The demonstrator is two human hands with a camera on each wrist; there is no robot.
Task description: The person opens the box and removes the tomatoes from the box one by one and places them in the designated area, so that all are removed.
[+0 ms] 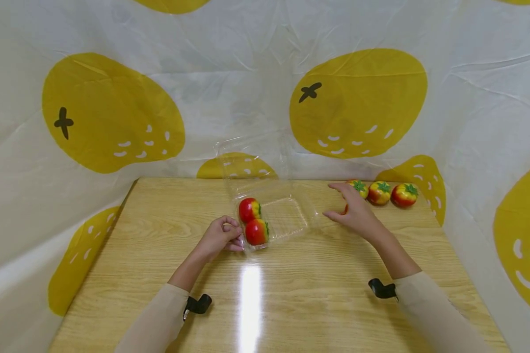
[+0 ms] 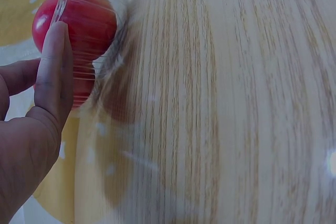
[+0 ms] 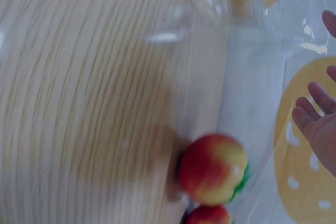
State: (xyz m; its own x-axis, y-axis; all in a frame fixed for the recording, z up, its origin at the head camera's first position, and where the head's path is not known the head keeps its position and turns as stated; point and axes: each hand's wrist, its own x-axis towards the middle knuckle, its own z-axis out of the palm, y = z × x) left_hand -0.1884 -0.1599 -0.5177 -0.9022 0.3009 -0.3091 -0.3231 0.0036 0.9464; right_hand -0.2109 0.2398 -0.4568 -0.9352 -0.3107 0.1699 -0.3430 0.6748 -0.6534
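A clear plastic clamshell container lies on the table with its lid raised at the back. Two red-and-yellow tomatoes sit in its left side, one behind the other. My left hand pinches the container's left edge, and the left wrist view has its fingers against the clear wall. My right hand hovers with thumb and fingers spread beside a row of tomatoes with green tops at the back right. It partly hides the nearest of them; in the right wrist view a tomato is apart from this hand.
The wooden table meets a white curtain printed with yellow fruit along the back and both sides. A strip of light reflects on the table in front of the container. Black wrist cameras stick out from both sleeves.
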